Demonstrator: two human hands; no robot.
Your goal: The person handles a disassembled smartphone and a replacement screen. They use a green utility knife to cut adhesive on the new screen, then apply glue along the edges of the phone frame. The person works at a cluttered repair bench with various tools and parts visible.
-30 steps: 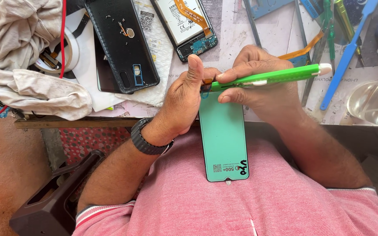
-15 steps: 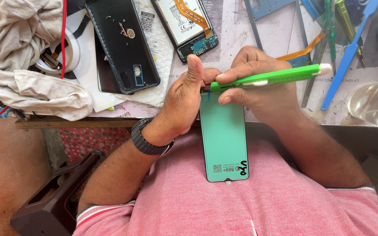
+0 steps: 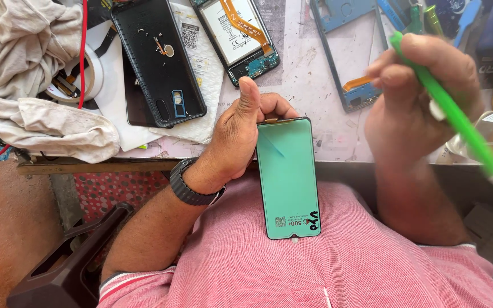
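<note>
Left grip: your left hand (image 3: 232, 142) is clenched on the top edge of the phone screen panel (image 3: 288, 177), thumb up along its left corner, fingers curled behind it.
Right grip: your right hand (image 3: 415, 102) is closed around the green pen-shaped tool (image 3: 446, 108), apart from the panel; this hand is blurred.
Panel position: it sits in front of your pink shirt (image 3: 315, 268), its top end level with the near edge of the surface (image 3: 315, 85).
Panel long axis: it runs away from you, top end toward the surface, bottom end toward your chest; the green film faces up.
Tool axis: it slants from upper left down to lower right, white tip low at the right.
Around: 1 black back cover (image 3: 158, 60) and 1 opened phone body (image 3: 238, 37) lie beyond your left hand, 1 blue frame (image 3: 343, 57) beside your right, cloths (image 3: 29, 74) far left.
</note>
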